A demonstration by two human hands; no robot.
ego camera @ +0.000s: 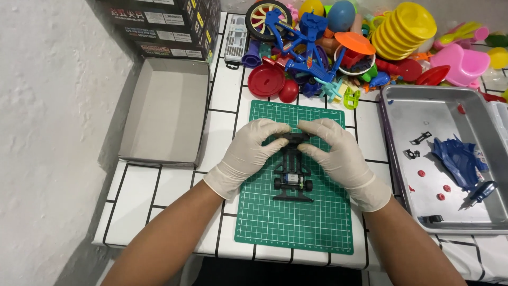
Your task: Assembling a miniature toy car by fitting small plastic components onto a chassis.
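Seen from above, two hands in pale rubber gloves met over a green cutting mat point(296, 222) that lay on a white tiled tabletop point(135, 196). Between them sat a small black toy car chassis point(292, 177), its far end raised into the fingers and its near end resting on the mat.

The left hand point(248, 151) and the right hand point(333, 153) each had their grip closed on the far end of the chassis — fingertips pinching the black crosspiece there from either side, thumbs tucked beneath. How hard they pressed could not be told.

To the left lay an open grey cardboard box lid point(166, 111). At the far edge was a heap of bright plastic toys point(338, 47), among them a blue toy bicycle point(296, 45). On the right stood a metal tray point(450, 212) holding small red round parts point(422, 173), small black parts point(418, 139), a crumpled blue piece point(457, 159) and a blue-handled tool point(481, 191).

The risks looked slight but real. The chassis was thin plastic, and two hands squeezing one end could bend or snap the crosspiece if the push was uneven. A part that came free suddenly could spring off the mat and vanish into the toy heap — or roll off the near edge of the tabletop. The gloves likely dulled the touch, making a slip easier.
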